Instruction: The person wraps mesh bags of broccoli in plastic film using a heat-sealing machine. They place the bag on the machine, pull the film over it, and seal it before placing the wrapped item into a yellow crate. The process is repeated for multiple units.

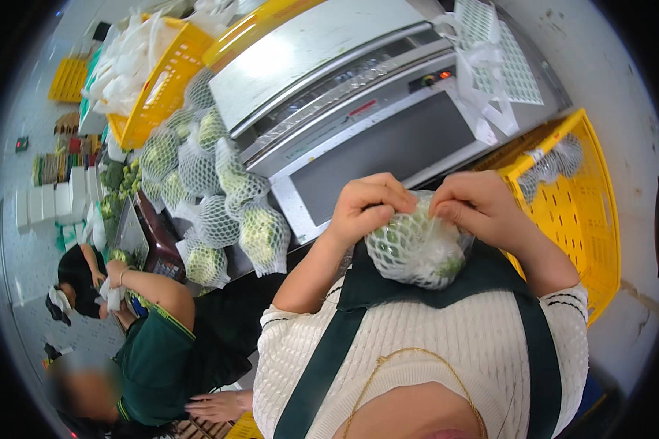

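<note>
A green-and-white vegetable head (417,247) in a white foam net and clear film is up against the dark apron at my chest. My left hand (369,207) pinches the wrapping at its upper left. My right hand (475,207) grips the wrapping at the upper right, thumb and fingers bunched. Just beyond both hands is the dark plate (384,156) of a stainless-steel film wrapping machine (340,93). Whether the film is fully closed around the head cannot be made out.
Several foam-netted vegetable heads (214,219) are piled left of the machine. A yellow crate (582,219) with wrapped heads stands at right. White foam netting (489,60) lies at the machine's far right. Another yellow crate (165,71) holds white bags. Two co-workers (159,356) are at left.
</note>
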